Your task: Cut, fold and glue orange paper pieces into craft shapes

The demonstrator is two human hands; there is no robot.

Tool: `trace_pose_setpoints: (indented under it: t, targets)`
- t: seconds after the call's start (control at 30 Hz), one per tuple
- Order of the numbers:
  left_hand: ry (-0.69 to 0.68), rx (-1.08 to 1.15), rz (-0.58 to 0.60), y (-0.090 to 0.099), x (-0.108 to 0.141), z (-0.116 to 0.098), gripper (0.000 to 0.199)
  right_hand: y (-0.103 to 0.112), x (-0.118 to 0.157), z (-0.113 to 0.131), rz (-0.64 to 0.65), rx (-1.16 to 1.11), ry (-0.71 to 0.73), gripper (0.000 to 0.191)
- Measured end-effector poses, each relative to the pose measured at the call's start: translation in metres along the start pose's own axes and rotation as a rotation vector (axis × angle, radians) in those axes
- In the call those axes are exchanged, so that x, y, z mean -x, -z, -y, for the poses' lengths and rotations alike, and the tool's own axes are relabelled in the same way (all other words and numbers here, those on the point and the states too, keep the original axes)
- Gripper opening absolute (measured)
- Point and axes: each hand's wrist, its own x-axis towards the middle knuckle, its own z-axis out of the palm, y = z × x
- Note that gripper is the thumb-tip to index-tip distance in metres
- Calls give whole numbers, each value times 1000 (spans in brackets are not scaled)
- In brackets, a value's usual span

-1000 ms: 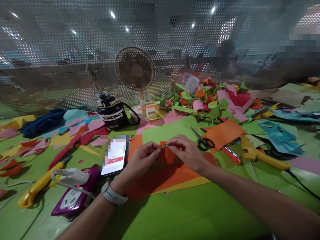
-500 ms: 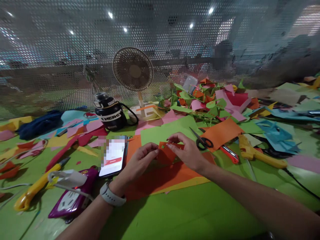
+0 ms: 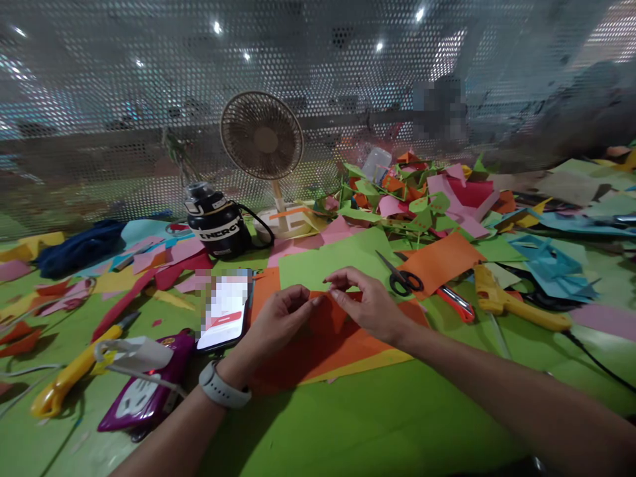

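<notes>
While both grips meet above the middle of the table (image 3: 318, 430), a small orange paper piece (image 3: 328, 317) is located between them. The left grip (image 3: 309, 301) is pinched on its left side, thumb against fingers; the right grip (image 3: 330, 287) is pinched at its upper edge. Directly beneath both grips lies a large orange sheet (image 3: 303, 364), with the edge of a yellow sheet (image 3: 370, 366) projecting on the near side. Beyond the grips lies a light green sheet (image 3: 342, 255).

The table surface is green. Left of the left grip: a smartphone (image 3: 223, 315) with its screen lit, then a purple power strip (image 3: 124, 407) carrying a white plug (image 3: 144, 354). Right of the right grip: black-handled scissors (image 3: 406, 283), a red utility knife (image 3: 457, 306) and, farthest out, a yellow glue gun (image 3: 517, 311).

Beyond the grips, to the left, stand a dark bottle (image 3: 218, 228) marked "ENERGY" and a desk fan (image 3: 265, 139); to the right rises a heap of paper offcuts (image 3: 417, 199). A perforated screen (image 3: 338, 99) closes off the far side of the table. Bright lights (image 3: 217, 27) show through it; the room behind is dim and indistinct.
</notes>
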Motion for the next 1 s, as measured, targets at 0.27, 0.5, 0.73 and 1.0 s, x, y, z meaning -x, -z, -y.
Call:
trace_pose_setpoints:
  t: [0.27,0.5,0.73,1.0]
  targets:
    - [-36,-32,-9,0,1,-2,35,0,0,-2,17,-11,-8,17]
    - [-20,92,-107,3,2,-7,33,1,-2,-4,6,-66,-65,16]
    - [28,171,-477,9,-4,-9,39,2,-4,-10,-39,-57,-48,15]
    - [-53,45,-314,5,-3,-8,36,4,-5,-10,-53,-49,-30,14]
